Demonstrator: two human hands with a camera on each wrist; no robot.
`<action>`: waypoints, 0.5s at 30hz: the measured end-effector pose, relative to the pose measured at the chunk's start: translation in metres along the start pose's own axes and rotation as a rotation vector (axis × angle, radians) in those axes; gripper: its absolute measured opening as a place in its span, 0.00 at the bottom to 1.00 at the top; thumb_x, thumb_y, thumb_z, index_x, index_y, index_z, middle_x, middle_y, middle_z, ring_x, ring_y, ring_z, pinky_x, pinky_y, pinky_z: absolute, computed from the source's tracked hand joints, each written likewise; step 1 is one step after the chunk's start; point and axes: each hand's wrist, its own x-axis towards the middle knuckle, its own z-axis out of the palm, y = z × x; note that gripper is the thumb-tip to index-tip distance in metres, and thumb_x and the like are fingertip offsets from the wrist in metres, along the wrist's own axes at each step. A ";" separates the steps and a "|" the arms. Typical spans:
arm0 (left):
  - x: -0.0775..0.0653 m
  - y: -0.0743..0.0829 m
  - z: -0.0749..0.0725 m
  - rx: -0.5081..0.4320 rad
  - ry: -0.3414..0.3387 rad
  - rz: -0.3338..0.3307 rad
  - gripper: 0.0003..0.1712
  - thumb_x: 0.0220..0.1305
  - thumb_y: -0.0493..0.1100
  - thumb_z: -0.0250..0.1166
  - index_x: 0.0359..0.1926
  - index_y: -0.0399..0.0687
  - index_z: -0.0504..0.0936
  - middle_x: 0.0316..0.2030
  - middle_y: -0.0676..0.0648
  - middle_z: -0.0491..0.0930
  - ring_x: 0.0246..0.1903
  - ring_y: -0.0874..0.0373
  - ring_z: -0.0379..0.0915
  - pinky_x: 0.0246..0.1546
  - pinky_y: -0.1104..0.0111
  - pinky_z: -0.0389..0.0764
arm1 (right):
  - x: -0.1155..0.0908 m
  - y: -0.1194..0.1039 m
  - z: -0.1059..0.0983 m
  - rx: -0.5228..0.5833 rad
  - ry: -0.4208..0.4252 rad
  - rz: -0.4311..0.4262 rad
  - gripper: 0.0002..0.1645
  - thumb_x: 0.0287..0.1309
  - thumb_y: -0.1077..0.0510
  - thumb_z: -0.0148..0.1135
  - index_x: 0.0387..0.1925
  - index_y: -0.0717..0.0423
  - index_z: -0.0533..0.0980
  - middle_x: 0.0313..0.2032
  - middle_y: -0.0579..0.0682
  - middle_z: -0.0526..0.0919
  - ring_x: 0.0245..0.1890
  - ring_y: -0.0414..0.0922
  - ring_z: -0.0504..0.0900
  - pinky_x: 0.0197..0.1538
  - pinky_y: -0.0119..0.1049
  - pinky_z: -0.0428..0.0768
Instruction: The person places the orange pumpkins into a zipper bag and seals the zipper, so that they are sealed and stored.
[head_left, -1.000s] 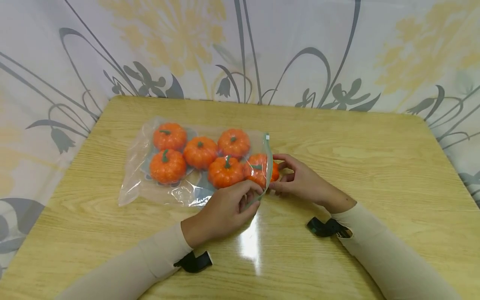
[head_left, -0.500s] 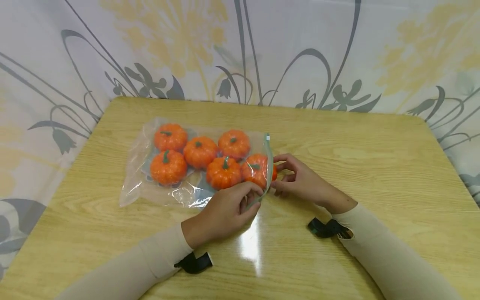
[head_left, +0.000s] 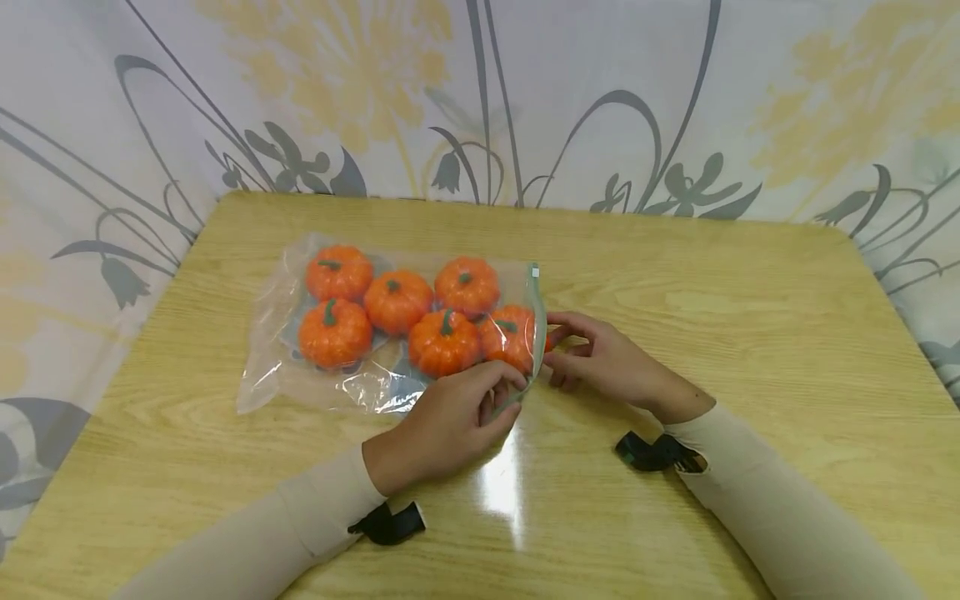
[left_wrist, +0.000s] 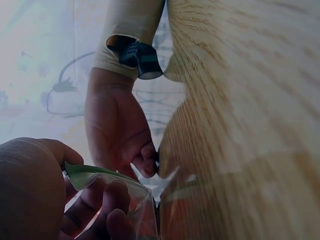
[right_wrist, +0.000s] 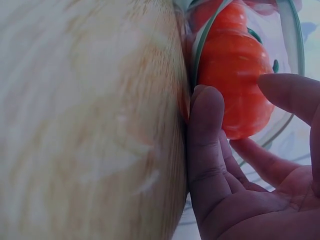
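Note:
A clear zip bag [head_left: 378,387] with a green closure lies on the table, several small orange pumpkins [head_left: 399,302] inside it. My left hand [head_left: 442,425] pinches the near edge of the bag's mouth; in the left wrist view its fingers [left_wrist: 116,197] hold the green strip [left_wrist: 95,172]. At the mouth, my right hand [head_left: 611,367] has thumb and fingers around the outer end of the rightmost pumpkin [head_left: 508,337]. The right wrist view shows that pumpkin [right_wrist: 235,85] inside the bag's green rim [right_wrist: 295,30], with the fingertips touching it.
The wooden table [head_left: 712,300] extends to both sides of the bag. A patterned cloth [head_left: 570,92] hangs behind its back edge. Each wrist carries a black camera mount [head_left: 648,452]. A white slider [head_left: 535,272] sits at the far end of the closure.
The rightmost pumpkin has slid a little left, farther into the bag, and its neighbour has shifted left too. The right fingers follow it to the mouth. My left hand keeps its hold.

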 end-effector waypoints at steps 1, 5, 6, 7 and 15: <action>0.000 0.000 0.000 0.000 0.004 0.005 0.10 0.67 0.42 0.64 0.48 0.49 0.78 0.30 0.57 0.74 0.26 0.68 0.68 0.30 0.76 0.74 | 0.000 0.000 0.000 0.001 0.003 -0.001 0.34 0.70 0.57 0.59 0.73 0.54 0.61 0.54 0.61 0.74 0.37 0.50 0.84 0.40 0.39 0.84; 0.001 0.000 0.000 -0.001 -0.007 -0.005 0.10 0.67 0.42 0.64 0.48 0.50 0.78 0.29 0.57 0.74 0.26 0.68 0.67 0.29 0.76 0.73 | -0.001 -0.001 0.000 0.028 0.005 -0.004 0.34 0.70 0.59 0.58 0.73 0.56 0.60 0.54 0.62 0.73 0.36 0.49 0.84 0.39 0.38 0.84; 0.000 0.000 0.000 -0.004 -0.012 -0.010 0.10 0.67 0.42 0.64 0.49 0.50 0.78 0.29 0.57 0.74 0.25 0.68 0.67 0.29 0.76 0.74 | -0.001 0.000 0.001 0.034 0.005 -0.004 0.34 0.70 0.60 0.58 0.73 0.55 0.60 0.54 0.62 0.73 0.36 0.49 0.84 0.39 0.38 0.84; 0.000 0.000 0.000 -0.008 -0.018 -0.017 0.10 0.67 0.42 0.64 0.49 0.50 0.78 0.29 0.57 0.74 0.25 0.68 0.67 0.29 0.76 0.74 | -0.001 0.000 0.001 0.039 0.005 -0.004 0.34 0.70 0.60 0.57 0.73 0.55 0.60 0.54 0.62 0.73 0.36 0.49 0.84 0.39 0.39 0.84; 0.000 -0.002 0.000 0.002 -0.010 0.006 0.11 0.67 0.42 0.63 0.49 0.50 0.78 0.30 0.57 0.74 0.26 0.68 0.67 0.30 0.76 0.73 | 0.001 0.001 0.000 0.044 0.017 0.002 0.31 0.71 0.59 0.57 0.71 0.54 0.61 0.54 0.62 0.73 0.36 0.51 0.84 0.38 0.39 0.85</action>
